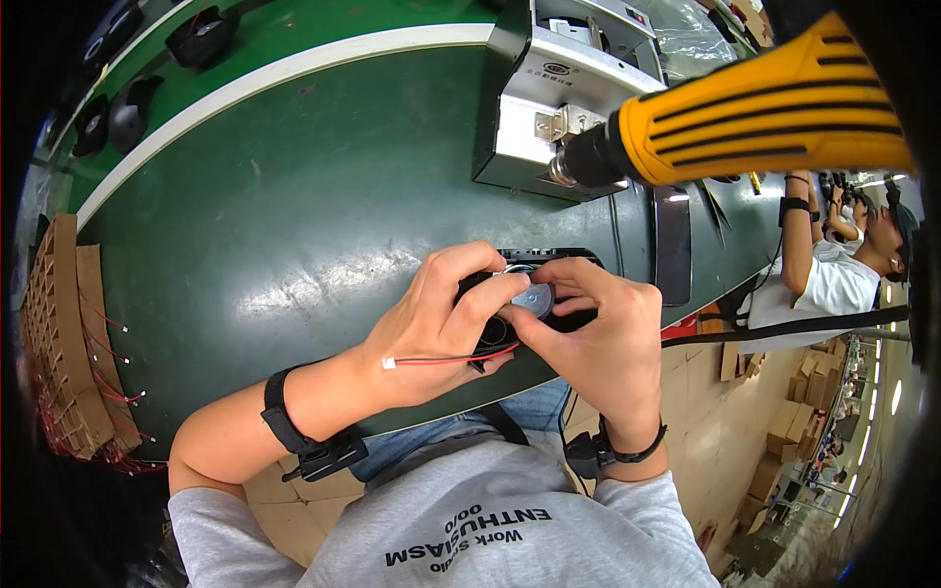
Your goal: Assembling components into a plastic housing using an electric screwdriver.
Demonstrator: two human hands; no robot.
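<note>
A small round grey speaker sits at the black plastic housing, close to the table's near edge. My left hand is closed, with thumb and index finger pinching the speaker's left rim. From the other side, the bent fingers and thumb of my right hand press on its right rim. A red-and-black wire runs left across my left hand and ends in a white connector. My fingers hide much of the housing and the speaker's seat in it.
Behind my hands stands a silver machine. A yellow electric screwdriver hangs at the upper right. A dark phone lies on the green table. Cardboard dividers with wired parts stand at left; black housings lie beyond a white rail. A co-worker is at right.
</note>
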